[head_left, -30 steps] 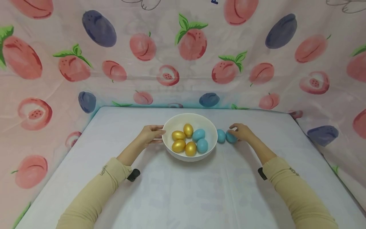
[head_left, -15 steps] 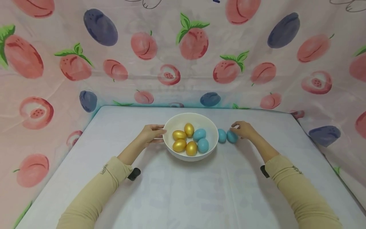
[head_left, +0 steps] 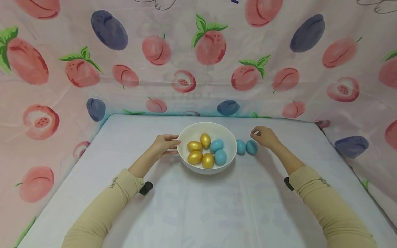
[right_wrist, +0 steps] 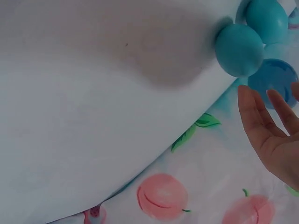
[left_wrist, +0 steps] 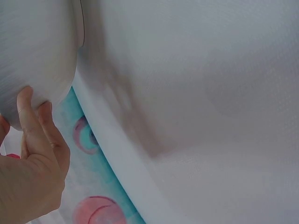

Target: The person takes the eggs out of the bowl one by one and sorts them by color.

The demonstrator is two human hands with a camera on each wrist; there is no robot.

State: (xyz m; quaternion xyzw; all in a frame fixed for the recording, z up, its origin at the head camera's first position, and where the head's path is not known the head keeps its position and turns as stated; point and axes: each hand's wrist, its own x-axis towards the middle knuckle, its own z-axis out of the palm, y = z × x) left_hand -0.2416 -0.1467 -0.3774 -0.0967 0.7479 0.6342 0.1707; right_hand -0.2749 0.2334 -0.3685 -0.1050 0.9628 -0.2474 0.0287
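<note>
A white bowl stands on the table, holding several gold eggs and two blue eggs. At its left side my left hand holds the bowl, thumb at the rim and fingers against the outer wall. Two more blue eggs lie side by side just right of the bowl: a nearer-in egg and an outer egg. Above and behind the outer egg hovers my right hand, its fingers loosely bent with nothing between them.
White cloth covers the table. A fruit-printed curtain rises behind the table's far edge and along both sides. Dark wrist devices show under both cuffs, one on the left wrist.
My right hand has let go of the outer blue egg and lifted up and away from it. That egg stays beside the other one. My left hand keeps its place on the bowl.
</note>
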